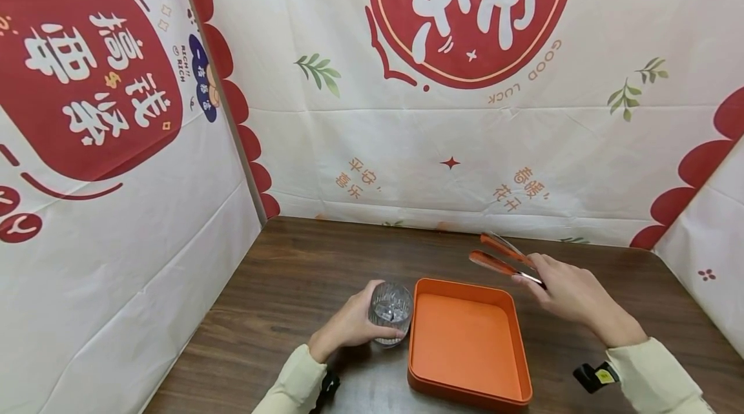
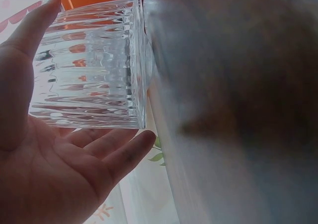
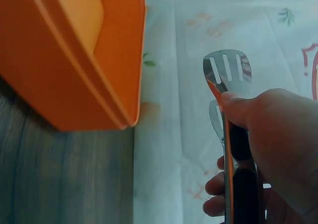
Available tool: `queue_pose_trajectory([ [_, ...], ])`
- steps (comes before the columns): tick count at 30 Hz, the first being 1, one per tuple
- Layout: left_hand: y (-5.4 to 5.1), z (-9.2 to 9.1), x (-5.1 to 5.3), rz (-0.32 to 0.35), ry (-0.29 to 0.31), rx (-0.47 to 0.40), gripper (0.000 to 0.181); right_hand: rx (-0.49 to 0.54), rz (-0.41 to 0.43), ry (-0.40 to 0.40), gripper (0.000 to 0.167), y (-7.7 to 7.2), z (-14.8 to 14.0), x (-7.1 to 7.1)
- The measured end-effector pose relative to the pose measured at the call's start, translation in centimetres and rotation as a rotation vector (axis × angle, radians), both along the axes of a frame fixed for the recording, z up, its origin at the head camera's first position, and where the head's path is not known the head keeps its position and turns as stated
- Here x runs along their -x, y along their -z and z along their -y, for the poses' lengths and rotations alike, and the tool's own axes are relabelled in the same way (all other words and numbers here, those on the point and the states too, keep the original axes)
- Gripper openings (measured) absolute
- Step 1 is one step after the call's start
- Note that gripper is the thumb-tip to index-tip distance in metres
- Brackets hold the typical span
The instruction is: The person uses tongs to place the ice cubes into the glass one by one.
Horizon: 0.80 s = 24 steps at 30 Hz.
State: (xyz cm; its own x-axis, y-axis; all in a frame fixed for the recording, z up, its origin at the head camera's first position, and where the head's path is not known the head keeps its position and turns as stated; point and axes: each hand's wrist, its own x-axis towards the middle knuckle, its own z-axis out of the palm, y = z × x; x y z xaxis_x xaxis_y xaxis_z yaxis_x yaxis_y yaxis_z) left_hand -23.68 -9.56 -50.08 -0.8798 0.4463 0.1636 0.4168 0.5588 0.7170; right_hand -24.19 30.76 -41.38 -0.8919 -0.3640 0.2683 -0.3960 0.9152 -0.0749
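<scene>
A clear ribbed glass [image 1: 391,303] stands upright at the left side of an orange square tray [image 1: 465,349]. My left hand [image 1: 351,320] holds this glass, thumb on one side and fingers on the other. In the left wrist view the glass [image 2: 94,65] has its base at or just above the tabletop; I cannot tell which. Beyond the tray's right rim, my right hand [image 1: 572,288] grips metal tongs [image 1: 493,263] above the table. Their slotted heads [image 3: 232,55] stand apart with nothing between them, and their handles have black parts [image 3: 246,194].
The dark wooden table [image 1: 302,265] reaches back to a printed white cloth wall [image 1: 407,136]. Another cloth wall [image 1: 145,259] runs along the left edge, and a third [image 1: 709,239] along the right. The tray's raised walls [image 3: 74,65] stand between the two hands.
</scene>
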Motion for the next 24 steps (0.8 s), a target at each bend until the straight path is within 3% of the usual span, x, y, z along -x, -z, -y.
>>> queue_pose_trajectory([
  [10, 0.2, 0.0, -0.1, 0.008, -0.005, 0.005, 0.093, 0.010, 0.137, 0.086, 0.045, 2.2, -2.8, 1.3],
  [24, 0.1, 0.0, 0.0, 0.008, -0.014, 0.008, 0.093, 0.007, 0.198, 0.103, 0.043, 4.6, -4.4, 1.8],
])
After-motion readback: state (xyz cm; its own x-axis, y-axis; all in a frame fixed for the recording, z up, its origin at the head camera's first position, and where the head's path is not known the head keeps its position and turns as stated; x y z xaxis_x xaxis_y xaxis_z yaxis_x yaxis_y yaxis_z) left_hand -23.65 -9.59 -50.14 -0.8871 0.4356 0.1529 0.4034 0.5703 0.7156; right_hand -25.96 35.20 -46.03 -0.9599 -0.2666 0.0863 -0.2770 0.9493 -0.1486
